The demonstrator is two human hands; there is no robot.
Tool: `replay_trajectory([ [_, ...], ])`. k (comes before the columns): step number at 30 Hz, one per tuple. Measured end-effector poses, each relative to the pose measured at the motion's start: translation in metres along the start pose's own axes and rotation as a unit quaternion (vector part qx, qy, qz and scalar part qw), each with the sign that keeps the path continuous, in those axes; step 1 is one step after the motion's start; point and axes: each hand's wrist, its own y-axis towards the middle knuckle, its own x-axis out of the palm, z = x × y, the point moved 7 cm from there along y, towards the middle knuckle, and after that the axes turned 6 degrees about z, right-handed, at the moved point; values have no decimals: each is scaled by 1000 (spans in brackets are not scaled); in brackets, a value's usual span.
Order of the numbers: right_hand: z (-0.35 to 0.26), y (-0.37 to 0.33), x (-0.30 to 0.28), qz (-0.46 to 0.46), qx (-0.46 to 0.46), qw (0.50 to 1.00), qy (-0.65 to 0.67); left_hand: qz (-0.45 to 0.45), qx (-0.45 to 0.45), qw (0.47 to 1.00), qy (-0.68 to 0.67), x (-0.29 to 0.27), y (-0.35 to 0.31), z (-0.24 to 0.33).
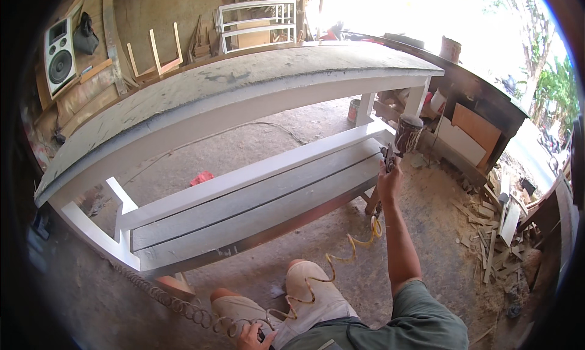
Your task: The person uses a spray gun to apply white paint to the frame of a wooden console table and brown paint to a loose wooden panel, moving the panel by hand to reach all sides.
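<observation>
My right hand point(390, 174) is wrapped round a spray gun point(389, 158), held out over the right end of a slatted bench point(262, 197). A paint-streaked cup point(408, 134) sits on top of the gun. From its handle a yellow coiled air hose point(332, 268) loops down across my lap. My left hand point(250, 338) is closed low at my lap, beside the hose coils, with a small dark thing in its fingers that I cannot make out. The bench has grey slats and a white rail point(256, 173). Beyond it stands a long white-edged table point(244, 76) with a stained grey top.
Wood scraps point(493, 228) litter the floor on the right, near a dark cabinet point(481, 118). A paint can point(353, 110) stands behind the bench, and a red rag point(202, 178) lies on the floor. White frames point(259, 24) and a loudspeaker point(60, 56) are at the back.
</observation>
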Motion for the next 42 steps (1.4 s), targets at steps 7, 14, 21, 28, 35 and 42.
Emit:
replay_trajectory([
  [7, -4, 3, -14, -18, 41, 999, 29, -7, 15, 999, 48, 4, 2, -7],
  [14, 4, -7, -50, 14, -18, 998, -62, -36, -10, 999, 17, 6, 8, -6],
  [21, 21, -19, -84, 18, 0, 999, -50, -59, 20, 997, 53, 12, 17, -16],
  [28, 47, -11, -99, 35, 161, 985, 59, -92, -9, 995, 40, 20, 24, -31],
  [35, 23, 36, -121, 73, 143, 981, 108, -72, 30, 996, 44, 20, 27, -22],
  [42, -56, 82, -146, 83, 92, 968, 217, -11, 80, 996, 36, 24, 28, -22],
])
